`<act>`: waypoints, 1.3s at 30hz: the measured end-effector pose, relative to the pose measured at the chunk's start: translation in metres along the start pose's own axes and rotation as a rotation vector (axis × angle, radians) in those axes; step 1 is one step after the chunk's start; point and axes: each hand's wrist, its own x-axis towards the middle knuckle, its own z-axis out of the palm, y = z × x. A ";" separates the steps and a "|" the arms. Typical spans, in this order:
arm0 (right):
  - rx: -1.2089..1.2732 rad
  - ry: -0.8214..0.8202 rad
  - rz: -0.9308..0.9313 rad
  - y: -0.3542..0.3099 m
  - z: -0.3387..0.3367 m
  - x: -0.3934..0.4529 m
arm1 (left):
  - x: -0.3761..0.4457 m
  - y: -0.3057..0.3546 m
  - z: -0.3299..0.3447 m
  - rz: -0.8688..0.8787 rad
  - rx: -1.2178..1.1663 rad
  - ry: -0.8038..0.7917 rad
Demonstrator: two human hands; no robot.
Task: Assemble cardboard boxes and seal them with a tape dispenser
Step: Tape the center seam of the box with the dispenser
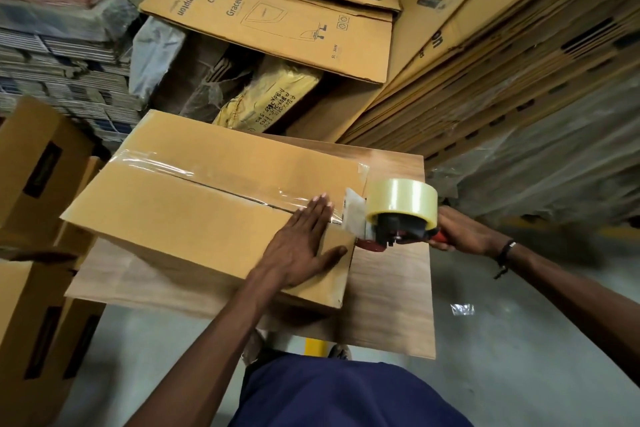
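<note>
A brown cardboard box (194,218) lies on a wooden table (391,288), its two top flaps closed. A strip of clear tape (207,173) runs along the seam from the far left edge to the near right end. My left hand (301,243) presses flat on the box top near that right end, fingers straight, thumb over the corner. My right hand (460,232) grips the red handle of the tape dispenser (391,218), which carries a roll of clear tape (401,199) and sits at the box's right edge.
Assembled boxes (34,184) stand at the left. Flat printed cartons (270,17) and tall stacks of flat cardboard (519,55) fill the back and right. A yellow wrapped bundle (273,94) lies behind the table. Grey floor (519,340) shows at the lower right.
</note>
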 end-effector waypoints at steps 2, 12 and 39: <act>0.045 -0.031 -0.008 0.004 0.001 -0.006 | 0.002 0.002 0.000 0.009 0.018 -0.008; 0.052 0.008 0.014 0.010 -0.003 -0.029 | 0.006 0.000 0.002 0.030 0.066 -0.035; 0.083 -0.069 0.268 -0.045 -0.013 -0.029 | 0.080 0.084 -0.112 -0.533 -0.925 -0.465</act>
